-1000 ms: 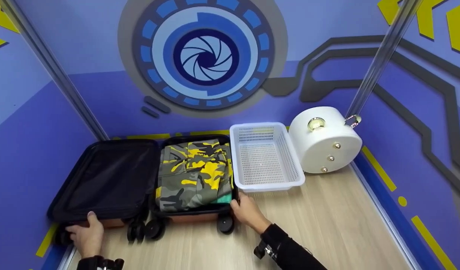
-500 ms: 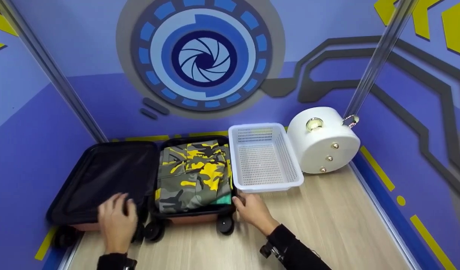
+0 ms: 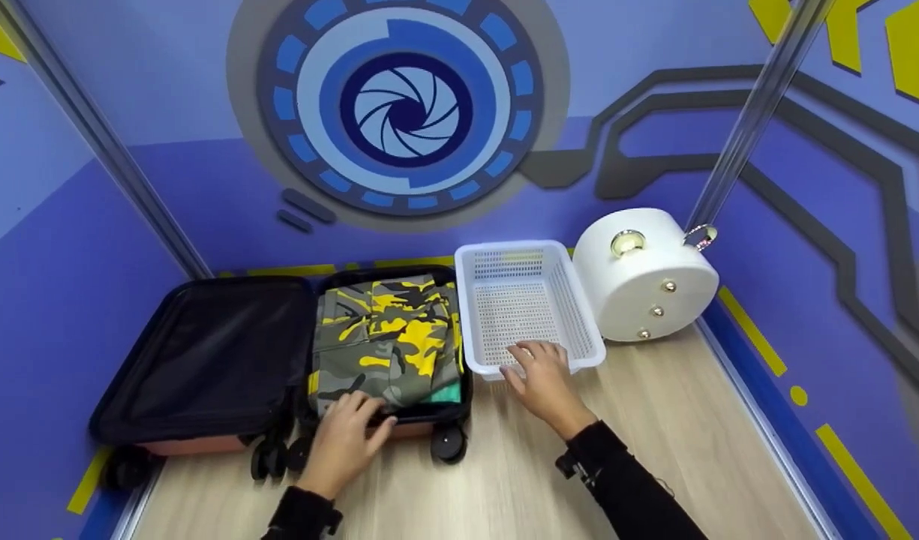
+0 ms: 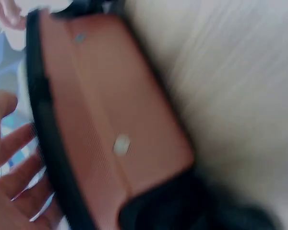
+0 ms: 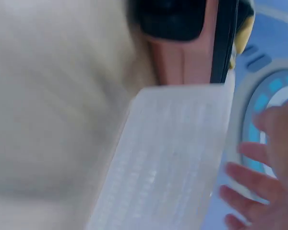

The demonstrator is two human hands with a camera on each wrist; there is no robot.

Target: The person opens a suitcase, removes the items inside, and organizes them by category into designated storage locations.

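Note:
An orange-pink suitcase lies spread wide on the floor, its black-lined half to the left. Folded camouflage clothing in grey, black and yellow fills the right half, with a bit of green cloth at its corner. My left hand is over the front rim of that half, fingers spread and holding nothing; whether it touches the clothing I cannot tell. Above the front edge of a white plastic basket hovers my right hand, its fingers loosely bent. In the right wrist view those fingers stand apart from the basket wall.
A round white case with gold studs stands right of the basket. Black wheels stick out from the suitcase front. Blue printed walls close off the back and sides, and a wood-look surface lies in front.
My left hand has left the lid half's front edge and moved right to the packed half. My right hand has let go of the suitcase's front corner and moved up and right over the basket.

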